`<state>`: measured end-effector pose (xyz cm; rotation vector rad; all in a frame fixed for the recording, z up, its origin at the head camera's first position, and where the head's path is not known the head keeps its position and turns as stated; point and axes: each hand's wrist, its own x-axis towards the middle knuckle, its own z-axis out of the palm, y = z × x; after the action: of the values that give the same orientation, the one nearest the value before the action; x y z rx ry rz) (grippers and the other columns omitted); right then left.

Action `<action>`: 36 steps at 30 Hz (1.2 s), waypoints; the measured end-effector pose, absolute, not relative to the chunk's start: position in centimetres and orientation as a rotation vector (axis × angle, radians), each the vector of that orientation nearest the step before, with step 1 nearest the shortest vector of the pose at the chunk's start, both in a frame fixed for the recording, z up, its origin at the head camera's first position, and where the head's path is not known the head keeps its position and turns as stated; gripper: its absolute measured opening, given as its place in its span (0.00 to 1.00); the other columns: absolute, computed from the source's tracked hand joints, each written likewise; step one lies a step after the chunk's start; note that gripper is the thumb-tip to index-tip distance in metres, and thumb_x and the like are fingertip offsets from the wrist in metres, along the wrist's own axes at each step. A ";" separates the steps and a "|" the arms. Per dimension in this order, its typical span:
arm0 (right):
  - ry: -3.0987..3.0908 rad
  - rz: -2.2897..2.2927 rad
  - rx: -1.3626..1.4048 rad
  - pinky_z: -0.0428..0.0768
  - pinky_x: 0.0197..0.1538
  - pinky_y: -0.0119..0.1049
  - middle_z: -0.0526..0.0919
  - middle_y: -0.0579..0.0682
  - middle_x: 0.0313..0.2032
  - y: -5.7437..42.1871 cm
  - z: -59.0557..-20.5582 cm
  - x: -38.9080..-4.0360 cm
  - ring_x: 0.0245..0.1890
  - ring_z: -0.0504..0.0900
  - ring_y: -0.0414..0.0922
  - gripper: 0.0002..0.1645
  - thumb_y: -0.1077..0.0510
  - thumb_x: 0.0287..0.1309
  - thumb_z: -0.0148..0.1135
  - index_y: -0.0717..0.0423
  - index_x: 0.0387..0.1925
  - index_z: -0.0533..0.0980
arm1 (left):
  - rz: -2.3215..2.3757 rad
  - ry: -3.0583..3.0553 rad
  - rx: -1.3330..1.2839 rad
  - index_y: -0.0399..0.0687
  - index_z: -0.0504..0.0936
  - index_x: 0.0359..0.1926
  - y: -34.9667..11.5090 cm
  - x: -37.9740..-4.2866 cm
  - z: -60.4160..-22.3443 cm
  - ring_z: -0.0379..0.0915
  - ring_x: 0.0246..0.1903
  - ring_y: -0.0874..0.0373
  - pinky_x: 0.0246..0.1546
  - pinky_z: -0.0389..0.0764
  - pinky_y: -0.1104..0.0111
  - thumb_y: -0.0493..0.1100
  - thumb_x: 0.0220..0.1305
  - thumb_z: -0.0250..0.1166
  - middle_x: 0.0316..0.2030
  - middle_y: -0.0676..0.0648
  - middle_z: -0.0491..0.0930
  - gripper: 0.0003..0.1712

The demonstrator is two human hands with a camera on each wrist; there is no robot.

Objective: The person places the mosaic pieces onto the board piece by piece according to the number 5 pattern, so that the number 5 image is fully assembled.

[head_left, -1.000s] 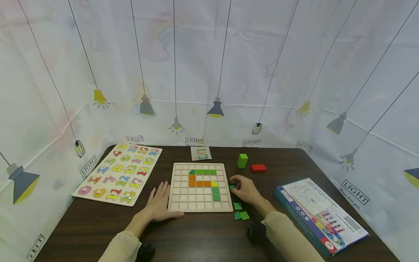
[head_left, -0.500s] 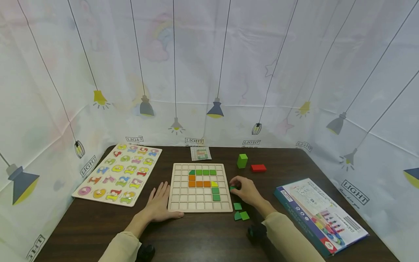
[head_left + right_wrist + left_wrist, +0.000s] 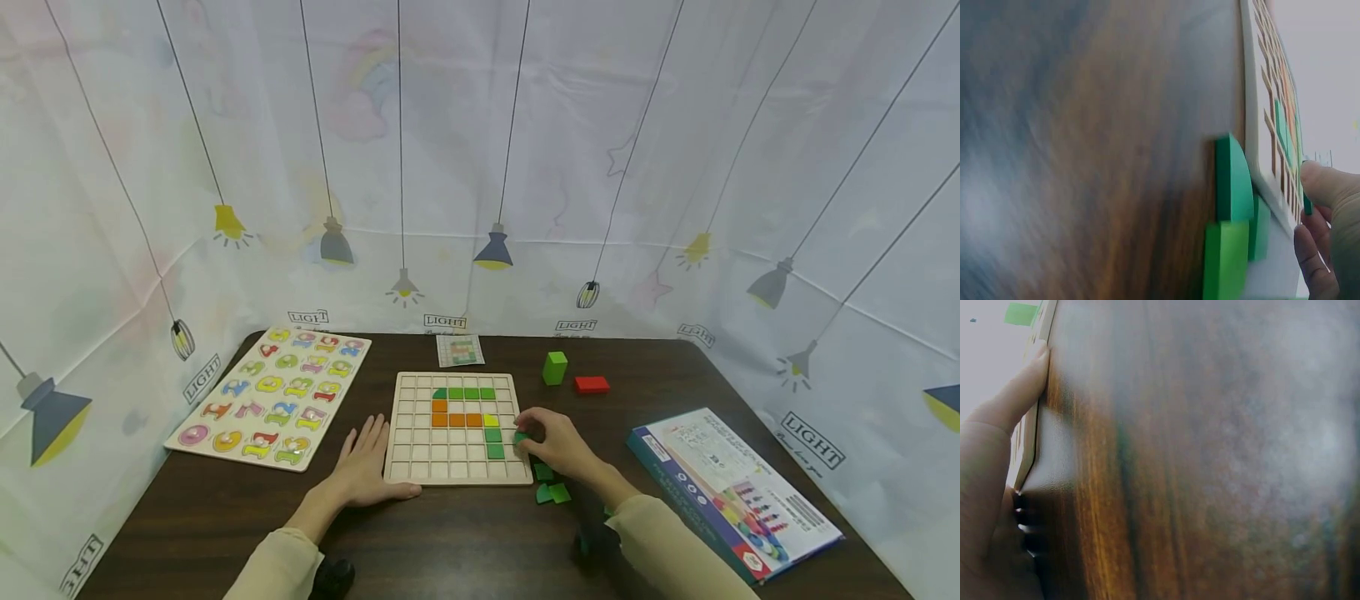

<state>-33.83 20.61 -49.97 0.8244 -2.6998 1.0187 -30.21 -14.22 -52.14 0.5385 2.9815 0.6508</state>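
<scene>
A wooden grid board [image 3: 420, 468] lies on the dark table, with green, orange and yellow tiles set in its cells. My left hand [image 3: 363, 477] rests at the board's left side, fingers straight, thumb [image 3: 1025, 381] along the near edge. Between thumb and fingers, my right hand [image 3: 557, 442] pinches a green tile [image 3: 521, 437] over the board's right edge; the right wrist view shows only a dark green sliver of this tile [image 3: 1307, 204]. Close to the board's near right corner are a green square tile [image 3: 543, 472], a rounded green tile [image 3: 543, 494] and a lighter green tile [image 3: 560, 492].
A small pattern card [image 3: 461, 351] lies behind the board. At the back right are a green block [image 3: 555, 368], standing, and a red block [image 3: 592, 384]. A number puzzle board [image 3: 272, 400] sits on the left, a printed box [image 3: 735, 492] on the right.
My right hand has moved left with the green tile, from the table beside the board to above its right edge. The left hand stays in place.
</scene>
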 end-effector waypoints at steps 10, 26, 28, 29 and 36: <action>-2.725 1.058 0.972 0.79 0.34 0.34 0.82 0.49 0.36 18.5 -49.8 -32.4 0.32 0.78 0.44 0.17 0.65 0.50 0.70 0.59 0.43 0.77 | 0.652 2.979 0.526 0.32 0.47 0.72 -14.2 -30.2 -52.2 0.34 0.71 0.42 0.66 0.38 0.47 0.76 0.43 0.64 0.71 0.34 0.45 0.71; -2.732 1.037 1.090 0.79 0.35 0.35 0.81 0.48 0.34 17.0 -49.9 -31.4 0.33 0.79 0.44 0.16 0.64 0.48 0.71 0.60 0.41 0.77 | 0.620 2.976 0.522 0.33 0.45 0.72 -14.2 -30.6 -52.4 0.33 0.71 0.42 0.66 0.37 0.47 0.80 0.42 0.60 0.72 0.35 0.43 0.73; -2.729 1.020 1.089 0.79 0.35 0.35 0.81 0.48 0.34 17.0 -49.9 -31.3 0.33 0.79 0.44 0.17 0.64 0.48 0.71 0.60 0.42 0.77 | 0.624 2.977 0.522 0.33 0.45 0.72 -14.2 -30.5 -52.4 0.33 0.71 0.42 0.66 0.37 0.46 0.80 0.41 0.61 0.72 0.35 0.43 0.73; -2.724 1.012 1.093 0.79 0.35 0.35 0.81 0.48 0.34 17.0 -50.0 -31.3 0.33 0.78 0.44 0.17 0.64 0.48 0.71 0.60 0.42 0.77 | 0.624 2.978 0.521 0.33 0.45 0.72 -14.2 -30.5 -52.4 0.33 0.71 0.42 0.66 0.38 0.46 0.79 0.41 0.61 0.72 0.35 0.43 0.73; -2.691 0.984 1.105 0.78 0.33 0.33 0.80 0.47 0.34 17.1 -50.3 -31.6 0.32 0.78 0.44 0.17 0.64 0.46 0.72 0.59 0.41 0.77 | 0.618 2.976 0.519 0.32 0.45 0.72 -14.2 -30.4 -52.0 0.33 0.71 0.42 0.66 0.38 0.46 0.78 0.43 0.62 0.72 0.34 0.43 0.72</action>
<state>-31.56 17.13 -50.25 1.1054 -2.6906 0.9836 -30.41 -14.19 -52.04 0.5187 2.9760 0.6178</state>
